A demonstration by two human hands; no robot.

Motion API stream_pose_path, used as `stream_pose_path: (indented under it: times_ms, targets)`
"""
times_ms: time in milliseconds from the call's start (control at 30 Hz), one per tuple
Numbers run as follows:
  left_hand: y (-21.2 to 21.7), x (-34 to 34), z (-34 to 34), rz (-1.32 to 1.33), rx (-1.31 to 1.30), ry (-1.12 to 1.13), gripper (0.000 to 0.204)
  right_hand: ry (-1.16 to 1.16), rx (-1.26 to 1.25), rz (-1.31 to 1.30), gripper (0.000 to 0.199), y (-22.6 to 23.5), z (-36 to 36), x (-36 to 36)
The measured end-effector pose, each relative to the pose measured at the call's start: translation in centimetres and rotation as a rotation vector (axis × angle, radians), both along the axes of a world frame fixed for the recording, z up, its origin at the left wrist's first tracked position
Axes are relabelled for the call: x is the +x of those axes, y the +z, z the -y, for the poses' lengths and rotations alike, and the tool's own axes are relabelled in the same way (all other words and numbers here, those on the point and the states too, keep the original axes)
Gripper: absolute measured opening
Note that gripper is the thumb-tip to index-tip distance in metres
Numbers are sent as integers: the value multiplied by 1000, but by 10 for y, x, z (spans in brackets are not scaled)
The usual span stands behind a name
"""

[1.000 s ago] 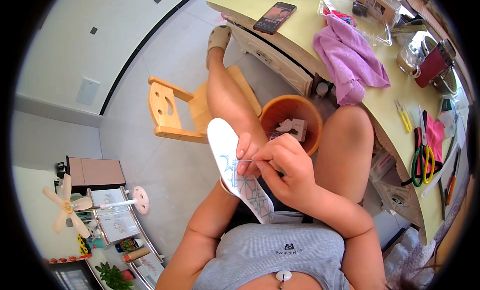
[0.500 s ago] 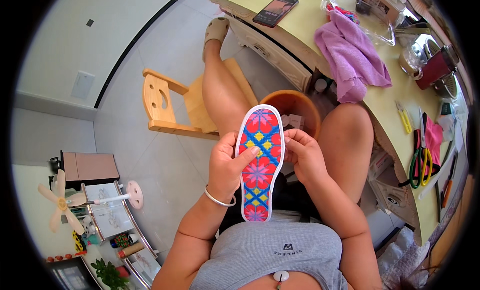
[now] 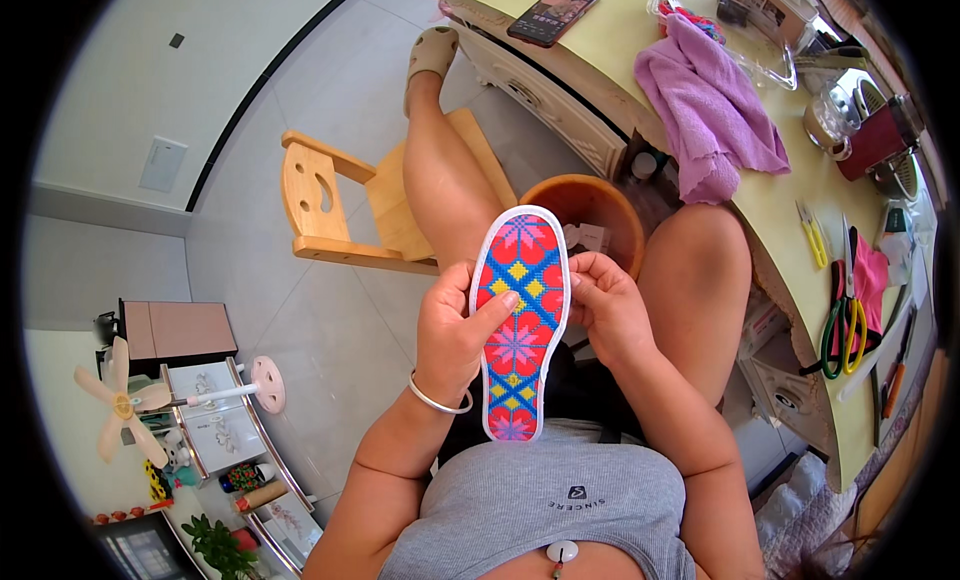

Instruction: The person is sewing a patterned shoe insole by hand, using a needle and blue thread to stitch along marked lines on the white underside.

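Observation:
An embroidered insole with a white edge is held upright in front of my body. Its face carries red and pink flowers, blue crossing bands and yellow diamonds. My left hand is closed on its left edge, the thumb lying across the pattern and the fingers hidden behind. At the opposite edge, my right hand pinches near the white border with thumb and forefinger. Whether a needle or thread is also between those fingers is too small to tell.
On the yellow-topped table at right lie a purple towel, phone, scissors, yellow-handled cutter and pink cloth. An orange bin stands between my knees. Beyond it is a small wooden chair; a fan stands at left.
Both hands keep nearly the same hold on the insole. The surroundings have shifted slightly in the picture with a small head movement.

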State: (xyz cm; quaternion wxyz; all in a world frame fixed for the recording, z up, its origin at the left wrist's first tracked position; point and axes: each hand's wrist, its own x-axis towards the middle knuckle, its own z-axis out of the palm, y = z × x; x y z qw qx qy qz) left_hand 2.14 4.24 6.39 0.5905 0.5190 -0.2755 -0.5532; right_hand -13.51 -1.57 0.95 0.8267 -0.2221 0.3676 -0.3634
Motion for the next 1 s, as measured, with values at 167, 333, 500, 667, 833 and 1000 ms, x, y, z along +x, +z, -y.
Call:
stream_pose_path:
  times_ms: [167,333,500,667,833,1000]
  targets:
    - [-12,7,4,-455,-18,-86,25,-128,-421,-169,3,22,-11,5]
    - [-52,6,10,-1074,-354,-437,23,-280,-1240,-463,15,47,-13,9]
    - [-58,-7,9,-1213,-405,-482,16,-286,-1456,-532,20,49,-17,17]
    - [-74,-6,9,-1152,-415,-477,18,-297,-1502,-587,22,48,-19,18]
    - [-70,-7,7,-1115,-389,-464,19,-316,-1503,-578,21,48,-19,18]
    - [-69,-8,6,-1092,-368,-445,19,-326,-1515,-568,20,51,-17,18]
